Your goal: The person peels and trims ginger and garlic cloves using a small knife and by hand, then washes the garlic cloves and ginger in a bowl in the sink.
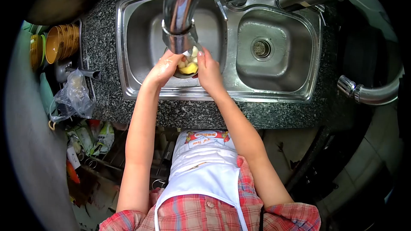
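Observation:
Over the left sink basin (143, 38), my left hand (166, 67) and my right hand (208, 69) grip a small bowl (186, 76) from opposite sides. Inside the bowl lie pale pieces that look like peeled garlic cloves (194, 53) and a bright yellow piece (189, 68) whose kind I cannot tell. The chrome faucet (177, 40) hangs directly above and hides the bowl's far part. Wet streaks shine on the back of my left hand. Both thumbs rest near the rim, and the other fingers are mostly hidden.
To the right is a second basin with a drain strainer (261, 48). A faucet lever (224, 8) stands behind the divider. Stacked orange bowls (62, 42) and a clear plastic bag (75, 94) are at the left. Dark granite counter (192, 115) edges the sink.

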Tool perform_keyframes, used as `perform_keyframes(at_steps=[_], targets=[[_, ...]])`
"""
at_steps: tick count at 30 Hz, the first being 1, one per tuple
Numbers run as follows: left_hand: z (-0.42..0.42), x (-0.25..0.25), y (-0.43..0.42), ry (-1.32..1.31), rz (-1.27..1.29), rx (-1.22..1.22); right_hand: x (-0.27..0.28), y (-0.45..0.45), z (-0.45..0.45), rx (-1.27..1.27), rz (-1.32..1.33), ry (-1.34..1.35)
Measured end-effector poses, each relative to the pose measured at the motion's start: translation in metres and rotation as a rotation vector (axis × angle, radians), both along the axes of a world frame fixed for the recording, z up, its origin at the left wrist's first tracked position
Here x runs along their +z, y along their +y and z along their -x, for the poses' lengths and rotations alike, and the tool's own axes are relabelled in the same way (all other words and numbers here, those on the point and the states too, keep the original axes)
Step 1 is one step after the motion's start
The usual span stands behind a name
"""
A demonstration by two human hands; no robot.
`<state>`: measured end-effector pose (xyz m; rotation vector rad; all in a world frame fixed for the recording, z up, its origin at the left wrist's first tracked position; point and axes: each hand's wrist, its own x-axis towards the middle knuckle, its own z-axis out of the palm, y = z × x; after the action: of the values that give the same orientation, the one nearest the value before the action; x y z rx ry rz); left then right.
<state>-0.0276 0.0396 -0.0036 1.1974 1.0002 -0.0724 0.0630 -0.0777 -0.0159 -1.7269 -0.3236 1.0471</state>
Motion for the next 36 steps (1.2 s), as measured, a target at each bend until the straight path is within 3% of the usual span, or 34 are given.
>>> perform_keyframes(at_steps=[8, 11, 12, 14, 16, 18, 20, 22, 23, 28, 30, 31, 34, 36], targets=[[-0.011, 0.001, -0.012, 0.014, -0.380, -0.197, 0.003, -0.001, -0.006, 0.057, 0.053, -0.056], [-0.015, -0.002, -0.021, -0.058, -0.918, -0.349, 0.001, -0.001, -0.003, 0.095, 0.060, -0.123], [-0.014, -0.005, -0.022, -0.059, -0.914, -0.351, 0.001, -0.001, -0.002, 0.110, 0.052, -0.198], [-0.013, -0.012, -0.023, -0.044, -1.230, -0.466, 0.001, -0.002, -0.001, 0.107, 0.030, -0.223], [-0.022, 0.000, -0.026, 0.008, -1.094, -0.340, 0.002, -0.001, 0.001, 0.104, 0.005, -0.246], [-0.024, 0.000, -0.025, 0.017, -0.728, -0.099, 0.001, 0.001, 0.001, 0.100, -0.008, -0.294], [-0.018, -0.001, -0.018, 0.027, -0.616, -0.121, -0.002, -0.001, 0.000, 0.095, 0.023, -0.292], [-0.015, 0.008, -0.012, 0.139, -0.128, 0.095, -0.006, 0.000, -0.003, 0.088, 0.040, -0.291], [-0.012, 0.014, -0.011, 0.089, -0.059, 0.157, -0.008, 0.000, -0.004, 0.077, 0.048, -0.285], [-0.004, 0.050, -0.015, -0.047, -0.224, 0.022, -0.005, 0.001, -0.011, 0.046, 0.020, -0.302], [-0.008, 0.054, -0.022, 0.122, -0.822, -0.536, -0.001, 0.002, -0.012, 0.060, 0.015, -0.299], [-0.009, 0.043, -0.026, 0.110, -0.998, -0.529, 0.001, 0.002, -0.011, 0.077, 0.009, -0.295], [-0.023, 0.035, -0.023, 0.232, -0.988, -0.606, -0.001, 0.003, -0.006, 0.042, -0.010, -0.204], [-0.017, 0.019, -0.021, 0.145, -1.106, -0.575, 0.003, 0.002, -0.008, 0.052, 0.002, -0.179]])
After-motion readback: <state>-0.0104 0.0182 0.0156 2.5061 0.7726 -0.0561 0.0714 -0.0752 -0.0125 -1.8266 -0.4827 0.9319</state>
